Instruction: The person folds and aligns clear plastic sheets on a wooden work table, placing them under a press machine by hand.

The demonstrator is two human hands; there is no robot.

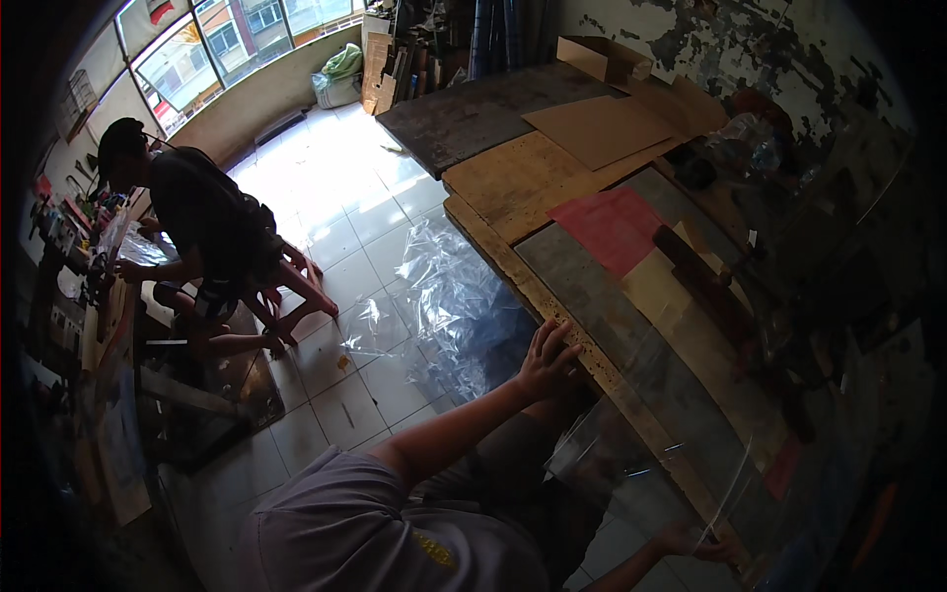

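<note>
My left hand (546,358) lies flat with fingers spread on the near edge of a wooden workbench (513,178), pressing on a clear plastic sheet (681,414) that covers the bench top. My right hand (702,542), low in the view, pinches the near corner of the same clear sheet at the bench edge. The sheet hangs over the edge toward my lap. Under it lie a grey board (592,286), a red sheet (612,225) and a tan card (653,286).
Crumpled clear plastic (449,306) lies on the white tiled floor left of the bench. Another person (202,232) sits on a red stool at a cluttered table on the left. Cardboard and boards (602,123) are stacked at the far end near windows.
</note>
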